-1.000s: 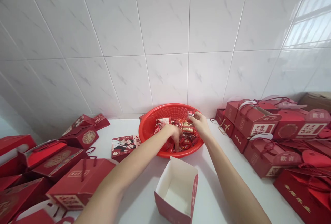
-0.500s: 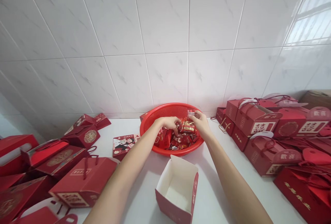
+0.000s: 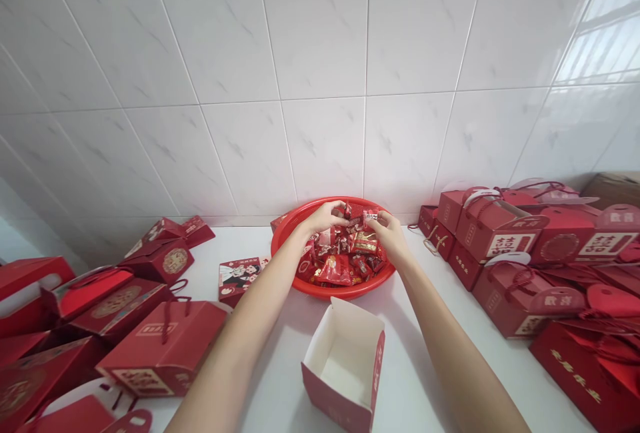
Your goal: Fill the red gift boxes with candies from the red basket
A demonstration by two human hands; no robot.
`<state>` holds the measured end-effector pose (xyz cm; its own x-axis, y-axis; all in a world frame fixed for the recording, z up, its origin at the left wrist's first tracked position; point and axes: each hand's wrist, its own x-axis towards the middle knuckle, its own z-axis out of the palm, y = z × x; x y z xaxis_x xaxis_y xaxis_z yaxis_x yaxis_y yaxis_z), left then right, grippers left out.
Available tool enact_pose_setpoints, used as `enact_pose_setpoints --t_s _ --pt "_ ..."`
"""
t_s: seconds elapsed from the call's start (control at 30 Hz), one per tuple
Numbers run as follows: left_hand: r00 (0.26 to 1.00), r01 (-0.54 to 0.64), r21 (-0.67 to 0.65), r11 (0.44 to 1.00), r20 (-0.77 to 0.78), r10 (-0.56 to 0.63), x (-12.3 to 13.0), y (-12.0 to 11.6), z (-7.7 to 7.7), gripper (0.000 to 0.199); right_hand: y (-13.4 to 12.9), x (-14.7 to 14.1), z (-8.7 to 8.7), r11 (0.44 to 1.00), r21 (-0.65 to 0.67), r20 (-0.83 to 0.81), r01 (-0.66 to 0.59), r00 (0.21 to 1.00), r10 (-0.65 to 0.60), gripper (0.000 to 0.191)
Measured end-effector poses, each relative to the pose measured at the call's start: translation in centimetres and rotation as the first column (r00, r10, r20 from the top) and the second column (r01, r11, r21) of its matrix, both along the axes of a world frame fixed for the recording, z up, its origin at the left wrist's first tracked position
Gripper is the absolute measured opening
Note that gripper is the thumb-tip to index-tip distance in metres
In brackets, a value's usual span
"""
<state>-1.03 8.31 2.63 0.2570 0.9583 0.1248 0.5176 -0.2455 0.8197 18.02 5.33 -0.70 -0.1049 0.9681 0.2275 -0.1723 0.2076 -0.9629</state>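
Head view: at centre, the left hand (image 3: 325, 217) pinches one small dark-red sweet (image 3: 347, 210) between its fingertips; the right hand (image 3: 393, 234) pinches one red-and-white packet (image 3: 371, 215), its print too small to read. Both are above one red basket (image 3: 320, 291), its heaped wrapped sweets (image 3: 335, 269) uncountable. One open box (image 3: 330, 398) stands lower centre. At right, gift boxes (image 3: 493, 223) read 囍 and 歡喜.

Head camera: is looking forward and down from above the counter (image 3: 283, 343)
Tiled wall (image 3: 320, 53): is facing the lens, filling the upper half
Forearms (image 3: 237, 339): are showing close to the lens, below
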Motion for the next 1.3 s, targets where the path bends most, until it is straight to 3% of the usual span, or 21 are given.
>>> enact_pose_setpoints --t_s 0.23,0.47,0.77,1.0,1.3 --pt "0.985 -0.021 0.009 1.000 0.174 0.019 0.0 0.2 -0.1 0.051 0.0 0.0 0.1 1.000 -0.012 -0.012 0.004 1.000 -0.004 0.026" --pt "0.970 -0.016 0.036 0.999 0.245 0.007 0.2 -0.2 0.1 0.050 -0.1 0.1 0.3 1.000 -0.009 -0.026 -0.002 1.000 0.002 0.023" --pt "0.965 0.084 0.077 0.994 0.244 -0.100 1.2 -0.4 -0.2 0.045 -0.2 0.4 0.4 0.991 0.047 -0.056 -0.124 0.990 0.127 0.031" --pt "0.968 0.059 0.107 0.993 0.236 -0.083 1.2 -0.1 -0.7 0.042 0.0 0.6 0.1 0.980 0.110 -0.084 -0.165 0.981 0.175 0.037" --pt "0.965 0.174 0.076 0.982 0.188 -0.185 1.5 -0.5 -0.6 0.038 0.6 0.3 -0.5 0.992 0.052 -0.057 -0.113 0.992 0.116 0.047"
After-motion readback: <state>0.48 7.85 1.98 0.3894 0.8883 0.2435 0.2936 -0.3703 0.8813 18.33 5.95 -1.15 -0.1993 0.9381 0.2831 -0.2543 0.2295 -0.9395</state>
